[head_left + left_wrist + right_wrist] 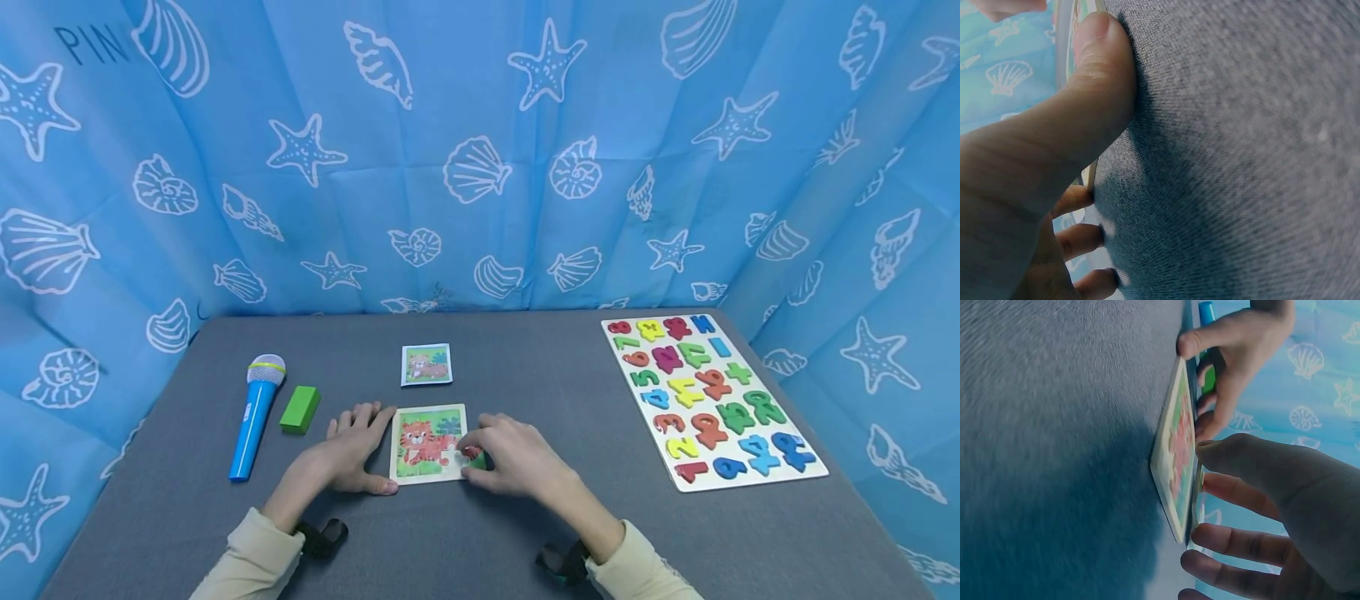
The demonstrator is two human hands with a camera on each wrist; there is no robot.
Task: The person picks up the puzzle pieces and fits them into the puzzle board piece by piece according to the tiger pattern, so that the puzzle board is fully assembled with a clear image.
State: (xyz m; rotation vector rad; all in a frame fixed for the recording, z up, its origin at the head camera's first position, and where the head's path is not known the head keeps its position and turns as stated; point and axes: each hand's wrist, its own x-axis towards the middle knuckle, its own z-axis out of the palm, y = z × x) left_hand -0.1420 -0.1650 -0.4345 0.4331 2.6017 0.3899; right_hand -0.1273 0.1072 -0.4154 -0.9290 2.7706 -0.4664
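A small wooden jigsaw puzzle [423,446] with a tiger picture lies flat on the table between the hands. Bare pale wood shows in its lower right part. My left hand [356,450] rests beside the puzzle's left edge, thumb at the near corner and forefinger by the far one, the fingers spread on the cloth. Over the right edge, my right hand [517,458] pinches a thin puzzle piece [1199,478] between thumb and fingers; most of the piece is hidden. Just behind the puzzle lies a small picture card [426,365] with a similar animal scene.
A blue toy microphone [253,425] and a green block [300,409] lie to the left. On the right is a white board [663,442] with colourful numbers and shapes. A blue shell-patterned curtain [480,225] hangs behind the grey-covered table [555,358].
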